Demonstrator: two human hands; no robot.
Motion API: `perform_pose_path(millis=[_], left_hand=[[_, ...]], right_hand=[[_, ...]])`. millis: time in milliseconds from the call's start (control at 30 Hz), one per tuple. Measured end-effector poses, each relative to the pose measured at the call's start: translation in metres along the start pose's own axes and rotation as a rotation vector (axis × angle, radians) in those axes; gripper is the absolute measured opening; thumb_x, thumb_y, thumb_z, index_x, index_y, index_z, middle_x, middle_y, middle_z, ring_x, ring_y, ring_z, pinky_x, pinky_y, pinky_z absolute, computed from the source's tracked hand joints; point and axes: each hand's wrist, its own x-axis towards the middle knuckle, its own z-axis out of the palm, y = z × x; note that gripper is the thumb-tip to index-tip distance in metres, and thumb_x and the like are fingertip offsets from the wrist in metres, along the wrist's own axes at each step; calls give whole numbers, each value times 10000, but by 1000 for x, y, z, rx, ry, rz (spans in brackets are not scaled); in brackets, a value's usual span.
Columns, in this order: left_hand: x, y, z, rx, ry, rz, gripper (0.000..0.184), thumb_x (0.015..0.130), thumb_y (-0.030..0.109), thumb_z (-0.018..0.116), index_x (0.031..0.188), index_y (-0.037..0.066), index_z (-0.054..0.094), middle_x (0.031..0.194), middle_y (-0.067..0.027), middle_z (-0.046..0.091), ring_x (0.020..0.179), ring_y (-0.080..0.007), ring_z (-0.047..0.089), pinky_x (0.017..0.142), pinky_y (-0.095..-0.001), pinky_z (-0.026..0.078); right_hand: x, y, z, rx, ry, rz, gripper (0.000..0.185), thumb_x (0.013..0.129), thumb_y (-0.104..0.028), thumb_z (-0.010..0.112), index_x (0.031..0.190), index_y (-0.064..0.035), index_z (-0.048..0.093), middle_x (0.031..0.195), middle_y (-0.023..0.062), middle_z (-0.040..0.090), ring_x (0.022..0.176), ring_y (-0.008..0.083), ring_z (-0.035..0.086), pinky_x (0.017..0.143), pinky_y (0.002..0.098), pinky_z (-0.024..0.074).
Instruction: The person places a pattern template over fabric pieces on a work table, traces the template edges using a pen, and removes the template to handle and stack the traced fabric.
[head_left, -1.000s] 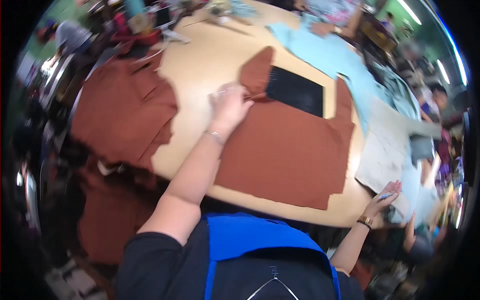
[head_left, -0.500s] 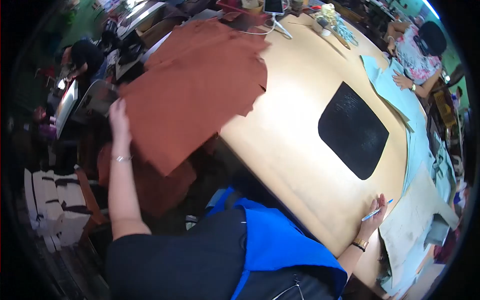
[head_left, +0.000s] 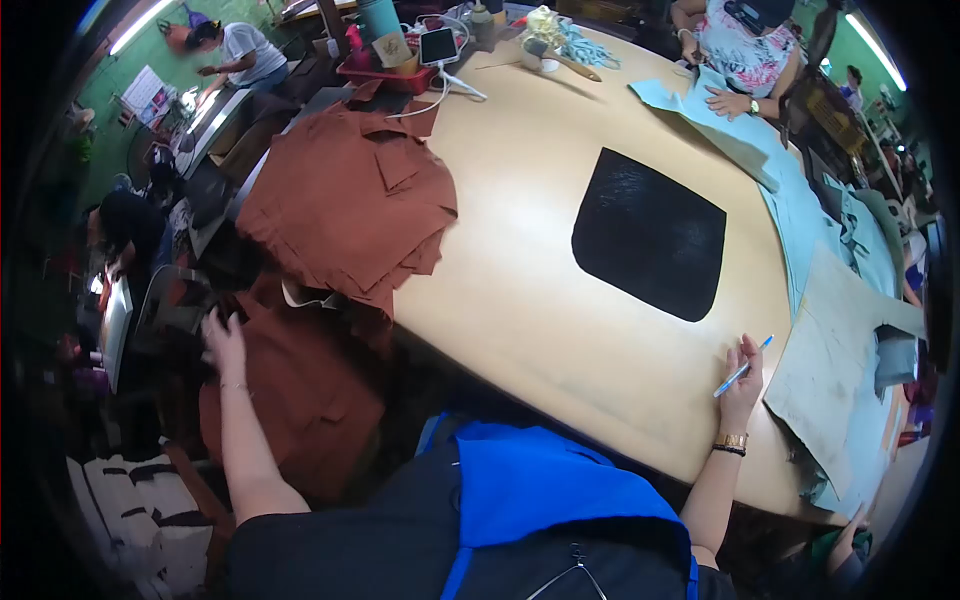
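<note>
My left hand (head_left: 225, 342) is off the table's left side with its fingers apart, holding nothing that I can see. Close beside it, reddish-brown leather (head_left: 305, 375) hangs below the table edge. More brown leather sheets (head_left: 345, 200) lie in a ragged pile on the table's left end. A blue-and-white pen (head_left: 733, 381) is between the fingers of my right hand (head_left: 743, 375), which rests near the table's right edge. Beyond that hand, a black panel with rounded corners (head_left: 650, 235) lies flat on the pale tabletop (head_left: 500, 270).
Light-blue leather (head_left: 790, 230) and a greyish piece (head_left: 830, 350) cover the right edge. Across the table, a co-worker's hand (head_left: 728, 103) rests on the blue leather. A phone (head_left: 438, 46) with a white cable, a red tray (head_left: 385, 80) and a brush (head_left: 575, 66) stand at the back.
The brown sheet that my left hand held up is now down on the left, and that hand has let go and moved lower. My right hand still holds the pen. The view has shifted.
</note>
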Motion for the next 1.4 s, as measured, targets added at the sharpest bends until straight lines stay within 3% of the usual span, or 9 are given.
perform_pose_path(millis=[133,233,367,567,733,833,1033,1200,1400], left_hand=[[19,197,5,-4,-79,298,492,935,402,596,1360,170,508,1451,-64,485,1396,-241,383,1071,-683,240],[24,281,22,-117,-78,515,484,943,396,587,1357,157,513,1422,-77,515,1365,-255,429,1090,-673,228],[9,350,32,-80,-228,593,768,850,612,616,1427,138,438,1498,-160,406,1413,-319,346,1100,-685,208],[-9,401,34,3,-446,575,965,778,746,582,1490,131,365,1532,-228,325,1447,-359,275,1124,-650,208],[35,401,53,-260,-234,524,584,895,589,558,1236,115,551,1078,-135,669,995,-371,643,895,-532,461],[81,404,78,-444,-187,374,504,901,517,596,1215,124,572,1121,-122,646,1043,-369,623,878,-493,489],[119,458,86,-164,57,566,470,894,449,627,1252,149,574,1236,-127,585,1124,-329,593,894,-509,490],[136,495,90,-118,-230,678,292,914,377,597,1131,201,682,1013,-73,728,1024,-270,660,901,-501,423],[178,497,90,-128,-176,607,230,937,348,554,1051,219,707,1043,-45,720,1019,-271,667,889,-515,428]], right_hand=[[0,0,-2,-92,-20,-46,389,942,-92,640,1305,15,548,1265,148,588,1204,237,560,1061,355,436],[0,-1,-3,-105,-32,-43,399,940,-87,644,1309,25,539,1277,156,586,1215,238,557,1067,358,437],[1,-1,-3,-123,-29,-50,391,935,-73,644,1298,30,542,1277,157,588,1215,241,560,1067,356,437],[1,-12,-3,-172,-26,-33,385,925,-65,653,1281,37,548,1276,155,591,1213,240,563,1063,348,441],[1,-11,-2,-157,-21,6,386,917,-60,659,1275,37,551,1276,152,590,1215,236,560,1059,344,445],[1,-8,-3,-153,2,-13,379,898,-55,673,1254,27,571,1246,149,599,1187,244,570,1038,348,452],[1,-19,1,-161,43,-18,369,855,-33,700,1209,10,607,1176,146,620,1134,265,584,992,356,465],[2,-23,-1,-277,13,-52,385,833,-4,709,1202,17,602,1165,145,622,1110,265,589,984,358,469],[2,-28,2,-253,14,-63,379,824,4,711,1189,11,605,1151,144,627,1088,268,597,961,352,476]])
